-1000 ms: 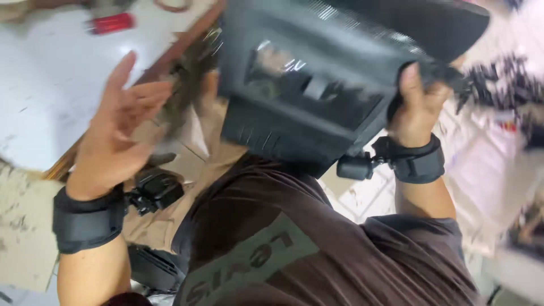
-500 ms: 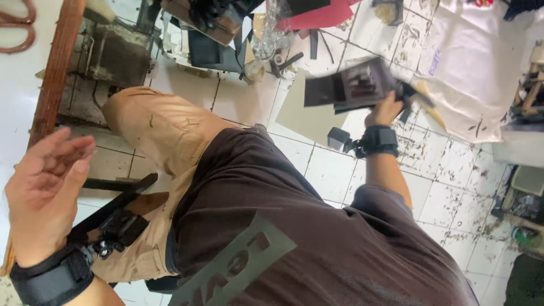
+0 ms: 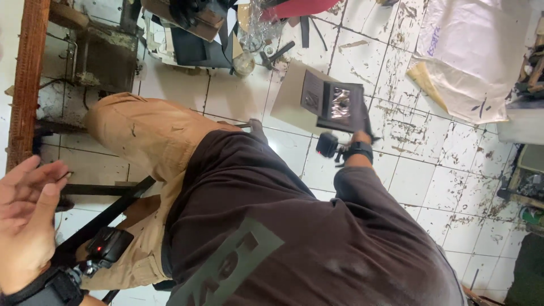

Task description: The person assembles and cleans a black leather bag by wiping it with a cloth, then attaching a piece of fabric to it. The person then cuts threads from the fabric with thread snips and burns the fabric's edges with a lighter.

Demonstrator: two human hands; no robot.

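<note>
Stained white floor tiles [image 3: 430,164] are seen at 12 o'clock, where a dark box-shaped part [image 3: 334,106] is gripped by the right hand [image 3: 359,136], fingers closed on its lower edge. Empty, open-fingered, the left hand [image 3: 25,224] is raised at 8 o'clock.

The person wore a dark brown T-shirt [image 3: 317,238], tan shorts [image 3: 147,136], and black wrist straps, each carrying a small black camera [image 3: 109,245].

Black panel [image 3: 334,107], white floor tiles [image 3: 419,164]
</note>
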